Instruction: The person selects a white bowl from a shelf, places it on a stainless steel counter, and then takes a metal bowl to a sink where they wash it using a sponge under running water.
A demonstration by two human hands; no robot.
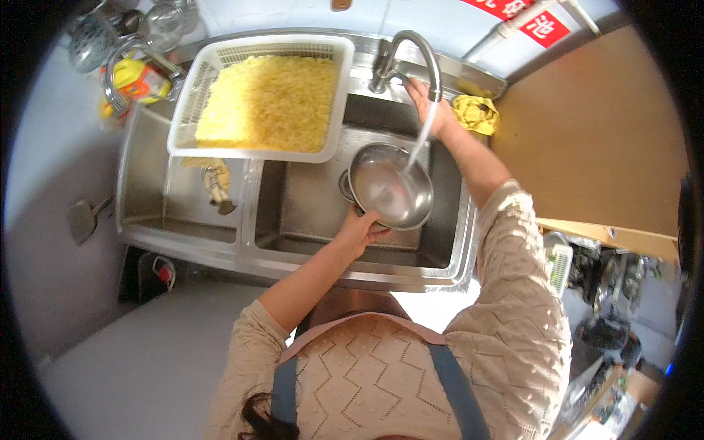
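My left hand [363, 231] grips the near rim of a round stainless steel bowl [391, 187], which is over the right sink basin [313, 198]. Water [423, 137] runs from the curved metal faucet [433, 60] into the bowl, and some water is in it. Up behind the stream, my right hand [426, 104] is at the faucet's lever [400, 77], fingers extended; whether they grasp the lever is unclear. A white plastic basket [179, 126] full of small yellow pieces [269, 104] rests across the back left of the sink, beside the faucet.
A yellow cloth [476, 114] lies at the sink's back right corner, near a wooden panel [594, 137]. Another crumpled cloth [217, 184] is in the left basin. A second faucet [113, 77], a yellow-and-orange package [137, 80] and glass jars [165, 25] stand at the back left.
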